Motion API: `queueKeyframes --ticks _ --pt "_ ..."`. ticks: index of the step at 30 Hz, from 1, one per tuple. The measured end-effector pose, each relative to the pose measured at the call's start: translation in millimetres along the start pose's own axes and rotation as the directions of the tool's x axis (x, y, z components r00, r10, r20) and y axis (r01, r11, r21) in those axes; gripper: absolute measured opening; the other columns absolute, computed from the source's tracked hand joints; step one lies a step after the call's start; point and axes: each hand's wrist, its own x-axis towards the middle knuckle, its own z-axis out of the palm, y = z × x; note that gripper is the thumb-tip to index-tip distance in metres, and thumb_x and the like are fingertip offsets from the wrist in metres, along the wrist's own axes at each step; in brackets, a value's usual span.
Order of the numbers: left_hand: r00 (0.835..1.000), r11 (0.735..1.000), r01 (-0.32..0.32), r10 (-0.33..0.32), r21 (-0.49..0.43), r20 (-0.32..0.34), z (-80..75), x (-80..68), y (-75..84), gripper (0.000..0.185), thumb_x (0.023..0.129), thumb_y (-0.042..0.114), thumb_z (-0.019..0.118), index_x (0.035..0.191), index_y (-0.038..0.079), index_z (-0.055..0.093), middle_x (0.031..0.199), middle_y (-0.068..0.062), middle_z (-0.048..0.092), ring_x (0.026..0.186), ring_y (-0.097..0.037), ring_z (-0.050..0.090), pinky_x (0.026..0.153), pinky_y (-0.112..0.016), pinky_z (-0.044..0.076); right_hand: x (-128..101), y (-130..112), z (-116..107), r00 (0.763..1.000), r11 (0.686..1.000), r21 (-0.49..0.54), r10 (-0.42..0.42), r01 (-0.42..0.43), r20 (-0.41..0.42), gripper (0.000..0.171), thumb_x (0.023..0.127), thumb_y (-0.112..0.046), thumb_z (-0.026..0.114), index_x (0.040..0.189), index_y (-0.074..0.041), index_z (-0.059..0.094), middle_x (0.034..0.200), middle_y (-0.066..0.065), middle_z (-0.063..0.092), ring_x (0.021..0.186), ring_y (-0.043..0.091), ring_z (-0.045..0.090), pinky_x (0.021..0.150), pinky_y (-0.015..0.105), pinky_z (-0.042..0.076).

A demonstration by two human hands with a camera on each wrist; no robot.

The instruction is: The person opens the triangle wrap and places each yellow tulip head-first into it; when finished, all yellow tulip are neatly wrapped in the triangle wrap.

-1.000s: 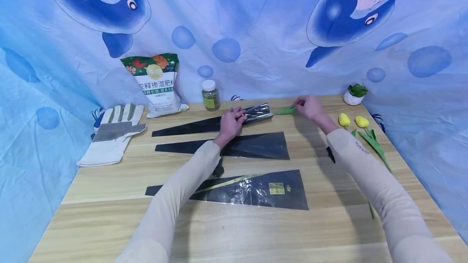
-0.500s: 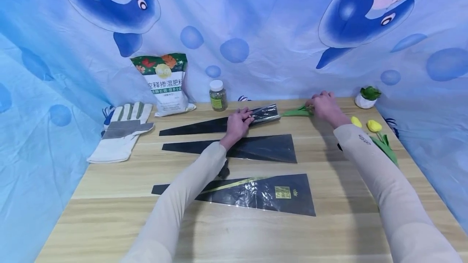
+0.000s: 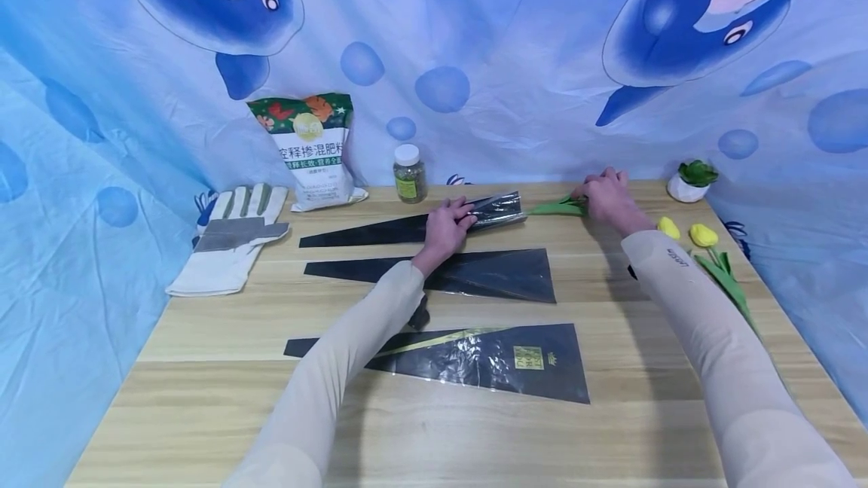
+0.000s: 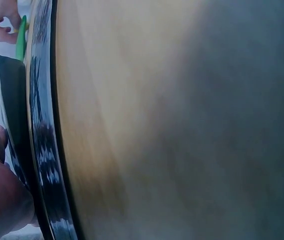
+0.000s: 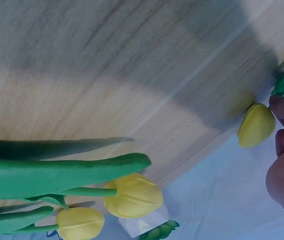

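Midway through sleeving, the black cone sleeve [image 3: 475, 215] is gripped near its mouth by the left hand [image 3: 447, 224] at the table's [image 3: 203, 367] far edge, while the yellow tulip [image 5: 256, 125] is pinched by the right hand [image 3: 608, 198]. Next, judging by this, the stem must be fed straight in without snagging the film.

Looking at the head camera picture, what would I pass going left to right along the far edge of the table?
Work glove → fertiliser bag → small jar → left hand on the black sleeve → right hand → small potted plant.
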Motion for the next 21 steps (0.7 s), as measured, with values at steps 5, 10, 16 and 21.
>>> queueKeyframes --ticks 5,10,16,21 --pt "1.0 1.0 -0.002 0.002 0.007 0.001 0.0 0.7 0.1 0.032 0.095 0.021 0.071 0.126 0.011 0.069 0.141 -0.004 0.056 0.14 -0.035 0.039 0.115 -0.044 0.03 -0.6 -1.3 -3.1 1.0 1.0 0.016 0.0 0.0 0.002 0.038 0.09 0.012 0.054 0.115 -0.006 0.074 0.109 0.019 0.064 0.098 0.043 0.041 0.085 0.054 0.024" --pt "1.0 1.0 -0.014 0.014 0.01 -0.008 0.2 1.0 0.8 0.032 0.094 0.02 0.072 0.125 0.011 0.07 0.14 -0.006 0.057 0.139 -0.036 0.04 0.114 -0.044 0.031 -3.4 -0.5 -6.5 1.0 0.999 0.031 -0.019 0.02 -0.021 0.029 0.09 0.008 0.062 0.11 -0.007 0.076 0.106 0.017 0.066 0.098 0.043 0.042 0.084 0.055 0.024" --pt "1.0 1.0 -0.015 0.015 -0.001 -0.005 1.3 0.7 1.0 0.032 0.094 0.02 0.072 0.125 0.011 0.07 0.141 -0.006 0.057 0.14 -0.037 0.039 0.115 -0.045 0.03 -6.6 -1.9 -9.2 0.999 0.999 0.039 -0.036 0.037 -0.029 0.024 0.092 0.005 0.065 0.11 -0.008 0.077 0.107 0.018 0.066 0.1 0.042 0.043 0.085 0.055 0.024" --pt "1.0 1.0 -0.008 0.008 -0.006 -0.001 1.0 -0.3 1.0 0.033 0.094 0.019 0.073 0.125 0.011 0.07 0.141 -0.007 0.057 0.14 -0.037 0.039 0.115 -0.045 0.029 -7.6 -8.2 -11.0 0.996 0.997 0.024 -0.07 0.071 -0.048 0.024 0.092 0.004 0.066 0.109 -0.008 0.077 0.106 0.017 0.067 0.098 0.04 0.044 0.083 0.053 0.025"
